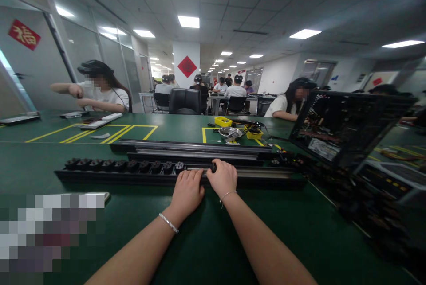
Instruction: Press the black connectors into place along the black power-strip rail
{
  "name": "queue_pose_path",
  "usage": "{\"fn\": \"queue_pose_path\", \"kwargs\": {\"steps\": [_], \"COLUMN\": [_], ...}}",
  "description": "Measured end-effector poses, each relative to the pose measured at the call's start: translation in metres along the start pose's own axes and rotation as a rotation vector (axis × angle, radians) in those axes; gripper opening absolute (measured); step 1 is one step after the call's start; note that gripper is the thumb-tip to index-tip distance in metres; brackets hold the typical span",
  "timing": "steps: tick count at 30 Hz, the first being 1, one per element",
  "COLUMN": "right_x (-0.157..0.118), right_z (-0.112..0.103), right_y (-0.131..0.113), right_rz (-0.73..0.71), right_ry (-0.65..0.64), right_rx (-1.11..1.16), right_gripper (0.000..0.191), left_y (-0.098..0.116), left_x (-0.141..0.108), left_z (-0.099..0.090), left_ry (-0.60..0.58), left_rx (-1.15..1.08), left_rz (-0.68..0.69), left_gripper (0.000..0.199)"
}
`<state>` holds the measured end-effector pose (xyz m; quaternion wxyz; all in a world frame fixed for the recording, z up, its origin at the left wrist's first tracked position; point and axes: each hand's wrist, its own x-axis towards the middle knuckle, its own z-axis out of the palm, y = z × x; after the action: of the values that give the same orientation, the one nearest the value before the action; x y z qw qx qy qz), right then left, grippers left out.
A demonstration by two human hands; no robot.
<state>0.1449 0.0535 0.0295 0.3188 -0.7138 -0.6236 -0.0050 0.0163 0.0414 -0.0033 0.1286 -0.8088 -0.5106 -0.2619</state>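
A long black rail (266, 183) with a light inner channel lies across the green table in front of me. Several small black round parts (143, 166) sit in a row along its left half. My left hand (188, 191) rests at the rail's middle, closed over its near edge, just right of the last part in the row. Beside it, my right hand (224, 179) is closed, thumb and fingers around another black part (212, 168) at the channel. My fingers hide the underside of that part.
More black rails (196, 148) lie behind. A metal bowl (230, 133) and yellow bins (222, 121) stand farther back. An open computer case (346, 130) and a heap of black parts (369, 214) are at right. People sit across the table at left and right. A blurred patch covers the lower left.
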Motion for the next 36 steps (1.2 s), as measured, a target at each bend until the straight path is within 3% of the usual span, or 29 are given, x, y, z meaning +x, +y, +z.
{"fn": "queue_pose_path", "kwargs": {"steps": [15,36], "right_x": [0.004,0.007], "right_z": [-0.006,-0.011], "right_y": [0.005,0.017], "right_rz": [0.047,0.08], "right_ry": [-0.044,-0.04], "right_rx": [-0.061,-0.088], "right_gripper": [0.026,0.039], "left_y": [-0.001,-0.001], "left_x": [0.0,-0.001], "left_z": [-0.002,-0.001], "left_ry": [0.002,-0.002], "left_rx": [-0.022,-0.023], "left_rz": [0.0,-0.004], "left_gripper": [0.043,0.043]}}
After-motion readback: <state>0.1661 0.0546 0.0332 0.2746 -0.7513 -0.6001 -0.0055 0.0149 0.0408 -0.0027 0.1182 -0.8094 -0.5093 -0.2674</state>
